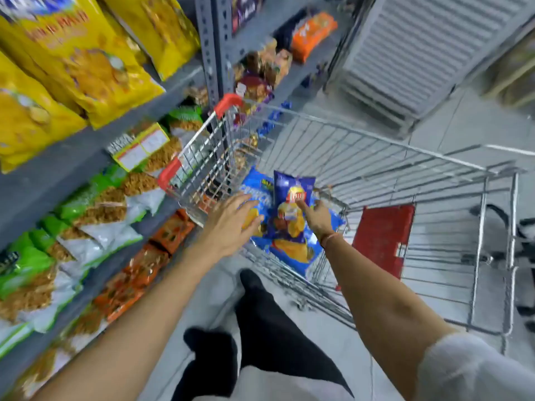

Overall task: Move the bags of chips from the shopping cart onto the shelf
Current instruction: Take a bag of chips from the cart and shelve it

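Several blue bags of chips (292, 224) lie in the near corner of the wire shopping cart (376, 157). The top bag is dark blue with a red and yellow logo. My left hand (231, 221) reaches over the cart's rim with fingers spread, just above a lighter blue bag (254, 186). My right hand (317, 217) is inside the cart with its fingers on the dark blue bag's right edge; its grip is unclear. The grey shelf (52, 178) on the left carries yellow, green and orange snack bags.
A red fold-down seat flap (383, 238) stands in the cart to the right of the chips. Red corner bumpers (169, 173) mark the cart's left rim, close to the shelf. My dark trouser legs (260, 328) stand on grey floor tiles below. A ribbed grey panel (419, 53) leans at the far right.
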Demonstrator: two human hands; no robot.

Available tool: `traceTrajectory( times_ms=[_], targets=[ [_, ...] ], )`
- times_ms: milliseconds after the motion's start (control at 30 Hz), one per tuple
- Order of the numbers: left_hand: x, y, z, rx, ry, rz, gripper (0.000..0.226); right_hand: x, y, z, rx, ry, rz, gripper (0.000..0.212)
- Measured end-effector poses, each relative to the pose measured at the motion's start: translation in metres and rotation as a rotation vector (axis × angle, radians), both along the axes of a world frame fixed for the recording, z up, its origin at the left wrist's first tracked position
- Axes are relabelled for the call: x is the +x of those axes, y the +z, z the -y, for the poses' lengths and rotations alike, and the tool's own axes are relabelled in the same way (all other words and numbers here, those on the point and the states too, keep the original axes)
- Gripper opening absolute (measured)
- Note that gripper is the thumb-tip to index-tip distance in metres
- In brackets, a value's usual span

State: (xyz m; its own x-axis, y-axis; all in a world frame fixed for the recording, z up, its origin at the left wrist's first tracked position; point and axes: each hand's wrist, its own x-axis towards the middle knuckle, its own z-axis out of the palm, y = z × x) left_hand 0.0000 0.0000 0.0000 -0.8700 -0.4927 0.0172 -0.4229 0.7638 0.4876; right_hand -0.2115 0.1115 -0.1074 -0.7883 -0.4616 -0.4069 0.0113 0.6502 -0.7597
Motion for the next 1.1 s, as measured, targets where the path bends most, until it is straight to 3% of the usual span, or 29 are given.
traceTrajectory(
  times_ms=[133, 300, 400, 600, 700, 867, 967, 1067, 1100],
  targets=[
    [0.003, -0.028, -0.004, -0.031, 0.03, 0.03, 0.047, -0.009, -0.053, -0.013, 0.078, -0.101, 0.263, 0.076],
    [0.002, -0.044, -0.01, -0.196, 0.081, 0.018, 0.037, -0.006, -0.064, -0.002, 0.015, -0.146, 0.307, 0.05],
    [0.002, -0.046, -0.009, -0.235, 0.075, 0.026, 0.04, -0.008, -0.067, 0.007, 0.009, -0.218, 0.316, 0.061],
    [0.004, -0.049, -0.009, -0.225, 0.069, 0.026, 0.038, -0.019, -0.108, 0.013, -0.043, -0.211, 0.4, 0.106],
    [0.005, -0.049, -0.01, -0.198, 0.087, -0.01, 0.036, -0.01, -0.079, 0.022, -0.02, -0.24, 0.446, 0.126],
    [0.005, -0.048, -0.011, -0.145, 0.1, 0.033, 0.043, -0.014, -0.069, 0.017, -0.038, -0.285, 0.418, 0.126],
    [0.006, -0.043, -0.011, -0.125, 0.089, 0.056, 0.047, -0.011, -0.041, 0.018, -0.081, -0.271, 0.398, 0.11],
    [0.004, -0.029, -0.01, -0.059, 0.043, 0.151, 0.058, -0.007, -0.003, 0.03, -0.216, -0.238, 0.364, 0.063],
    [0.004, -0.023, -0.009, -0.036, 0.026, 0.159, 0.063, -0.006, 0.011, 0.035, -0.234, -0.223, 0.348, 0.057]
  ],
)
